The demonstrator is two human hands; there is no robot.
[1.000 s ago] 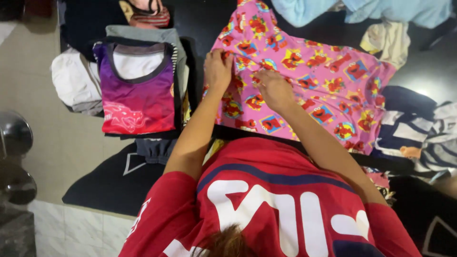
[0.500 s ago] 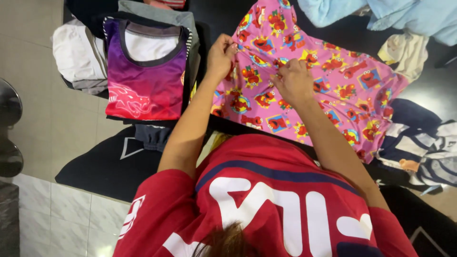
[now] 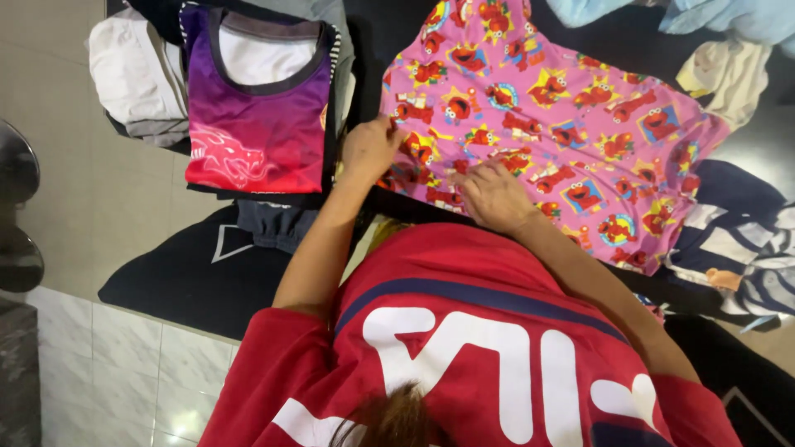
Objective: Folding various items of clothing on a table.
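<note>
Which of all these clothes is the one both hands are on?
The pink cartoon-print garment; left hand and right hand press its near edge. The purple-and-red jersey lies untouched.

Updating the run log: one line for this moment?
left hand: on pink cloth | right hand: pressing cloth flat | purple shirt: folded, beside

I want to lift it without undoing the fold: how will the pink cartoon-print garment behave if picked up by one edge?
The pink cartoon-print garment looks thin and wrinkles under the left hand and right hand, so it is probably floppy and would sag. It seems light. Lying flat, it will not roll.
</note>
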